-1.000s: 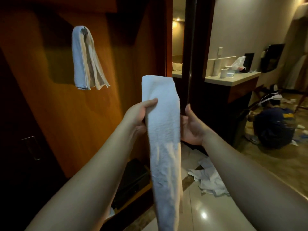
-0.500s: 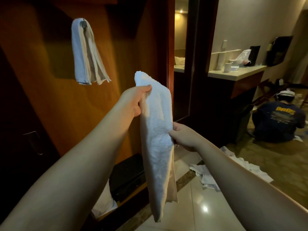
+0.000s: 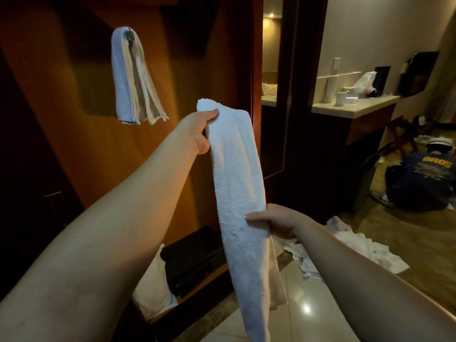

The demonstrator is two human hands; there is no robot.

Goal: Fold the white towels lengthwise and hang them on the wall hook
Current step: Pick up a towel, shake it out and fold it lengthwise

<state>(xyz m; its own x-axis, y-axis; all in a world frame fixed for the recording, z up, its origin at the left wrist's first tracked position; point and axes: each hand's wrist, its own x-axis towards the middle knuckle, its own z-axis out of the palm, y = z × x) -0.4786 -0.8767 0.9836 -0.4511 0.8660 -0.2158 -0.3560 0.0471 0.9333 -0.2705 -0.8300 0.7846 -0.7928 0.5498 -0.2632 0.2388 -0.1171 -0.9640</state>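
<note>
Left hand (image 3: 197, 130) pinches top corner of folded white towel (image 3: 237, 183), thumb on the front, held up near the wooden wall (image 3: 74, 134). Right hand (image 3: 276, 222) grips the towel's right edge lower down, fingers wrapped behind, thumb across the front. Towel hangs as 1 long narrow strip, tilted, lower end dangling above the tiled floor (image 3: 311, 314). Another folded towel (image 3: 132, 77) hangs on the wall hook (image 3: 128, 35), upper left. Crumpled white cloths (image 3: 355, 245) lie on the floor at right.

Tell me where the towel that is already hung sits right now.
In the head view the hung towel is upper left, draped over the hook on the wooden wall, up and left of the left hand.
</note>
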